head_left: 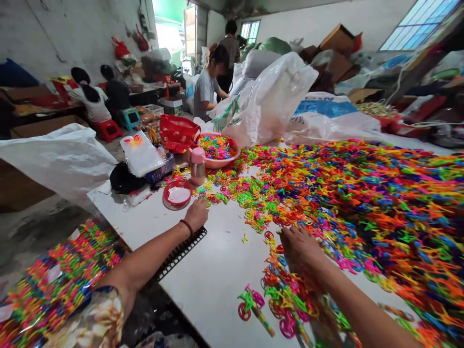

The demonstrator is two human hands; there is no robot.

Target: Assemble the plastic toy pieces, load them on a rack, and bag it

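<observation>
My left hand (197,213), with a dark red bracelet at the wrist, is closed over the white table near small coloured plastic pieces (213,195). Its fingertips are turned away, so whatever they pinch is hidden. My right hand (300,245) reaches to the near edge of a large heap of bright plastic pieces (326,193), its fingers stretched out and touching some of them. Below it, more pieces with rings and thin sticks lie in a loose cluster (284,295). A black toothed strip (183,253) runs along the table edge under my left forearm.
Past my left hand stand a red basket (169,193) with white paper, a pink-lidded bottle (197,169) and a pink basin (234,158) of pieces. A large bag of pieces (65,270) lies lower left. A person (207,89) works beyond the white sacks (270,96).
</observation>
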